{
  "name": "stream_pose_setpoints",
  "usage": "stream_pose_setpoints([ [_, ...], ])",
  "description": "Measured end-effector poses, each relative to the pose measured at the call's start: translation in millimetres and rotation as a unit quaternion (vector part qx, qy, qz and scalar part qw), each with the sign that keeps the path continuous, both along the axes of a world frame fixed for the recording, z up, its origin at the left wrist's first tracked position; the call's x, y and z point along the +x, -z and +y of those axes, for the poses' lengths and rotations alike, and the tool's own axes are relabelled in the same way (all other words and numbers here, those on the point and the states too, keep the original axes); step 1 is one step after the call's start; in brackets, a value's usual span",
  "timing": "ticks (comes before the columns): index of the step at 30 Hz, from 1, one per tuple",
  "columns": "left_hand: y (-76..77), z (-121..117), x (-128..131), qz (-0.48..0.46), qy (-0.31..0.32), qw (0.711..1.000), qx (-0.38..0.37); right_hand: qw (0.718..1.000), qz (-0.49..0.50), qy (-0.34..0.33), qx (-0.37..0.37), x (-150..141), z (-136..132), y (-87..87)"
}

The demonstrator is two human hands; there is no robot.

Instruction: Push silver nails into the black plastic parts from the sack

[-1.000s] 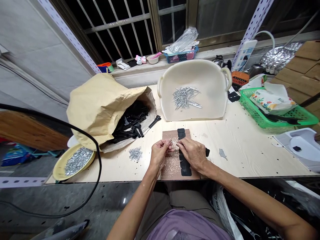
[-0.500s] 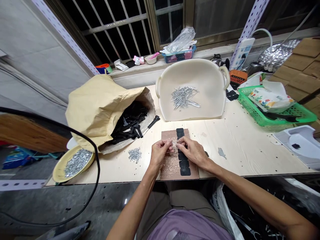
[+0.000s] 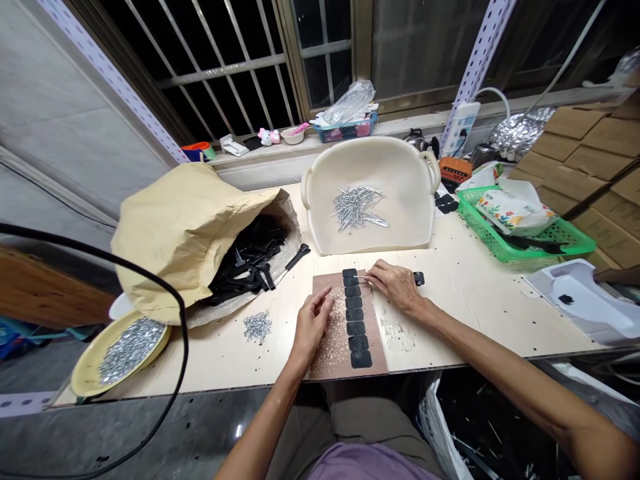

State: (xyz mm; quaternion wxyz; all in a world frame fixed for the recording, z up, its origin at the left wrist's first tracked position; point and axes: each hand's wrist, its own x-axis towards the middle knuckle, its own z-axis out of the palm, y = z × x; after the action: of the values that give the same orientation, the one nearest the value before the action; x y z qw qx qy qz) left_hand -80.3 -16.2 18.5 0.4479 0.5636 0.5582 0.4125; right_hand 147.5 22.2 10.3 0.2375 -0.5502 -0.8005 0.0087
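My right hand (image 3: 397,285) pinches a thin metal nail (image 3: 362,277) whose tip points at the top of a row of black pieces (image 3: 355,315). The pieces lie in a line on a brown board (image 3: 336,343) at the table's front edge. One more black piece (image 3: 419,278) lies just beyond my right hand. My left hand (image 3: 311,323) rests on the left part of the board with its fingers loosely curled; what is inside them is hidden.
A cream tray (image 3: 410,227) holds loose nails (image 3: 356,205). A paper bag (image 3: 175,220) spills black plastic parts (image 3: 250,257). Also there: small screw pile (image 3: 257,327), yellow plate (image 3: 90,373) of screws, green basket (image 3: 500,243), white tray (image 3: 585,310), black cable (image 3: 183,333).
My hands have come apart: the right one has moved up and right with the nail to the top of the row, the left one has dropped lower on the board. The view has shifted.
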Motion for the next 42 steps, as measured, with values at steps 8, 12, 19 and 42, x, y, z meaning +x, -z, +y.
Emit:
stream_pose_setpoints([
  [8,15.8,-7,0,0.138,0.005,0.987,0.083,0.991,-0.048,-0.108,0.064,6,14,13.6],
  [12,15.3,-11,1,0.147,-0.01,0.984,0.095,0.945,-0.067,-0.312,0.067,1,-8,8.9],
  [19,11.4,-14,2,0.139,-0.039,0.986,0.081,0.967,-0.019,-0.253,0.028,0,13,3.3],
  [42,13.6,-11,3,0.133,-0.043,0.986,0.089,0.972,-0.033,-0.23,0.026,-2,25,7.7],
])
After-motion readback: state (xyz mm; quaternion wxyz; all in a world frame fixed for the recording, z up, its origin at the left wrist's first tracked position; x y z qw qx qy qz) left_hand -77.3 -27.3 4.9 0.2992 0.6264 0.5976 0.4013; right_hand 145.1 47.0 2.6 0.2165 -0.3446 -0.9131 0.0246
